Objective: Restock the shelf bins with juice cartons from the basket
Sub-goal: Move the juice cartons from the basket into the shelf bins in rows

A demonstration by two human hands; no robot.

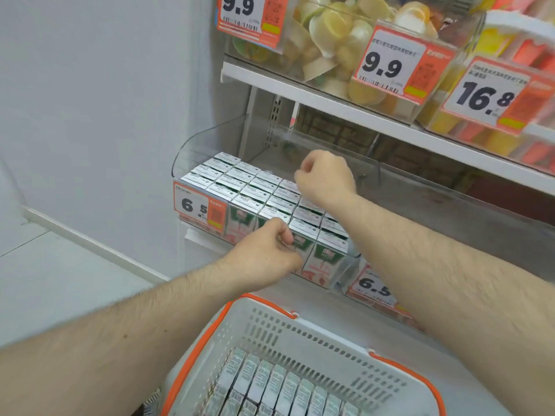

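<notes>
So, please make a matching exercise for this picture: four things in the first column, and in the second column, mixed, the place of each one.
Things:
1. basket
2. left hand
3. right hand
4. 16.8 price tag

Places:
a. on the upper shelf, right side
b. over the rows of juice cartons inside the clear bin
c. below the shelf, holding more cartons
d. at the bin's front wall

Pairs: 1-c, 2-d, 3-b, 4-a

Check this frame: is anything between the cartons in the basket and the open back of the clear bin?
Both hands are. The right hand hovers over the bin by its bare back area; the left hand is at the front wall. The shelf above overhangs. The basket cartons lie uncovered.
</notes>
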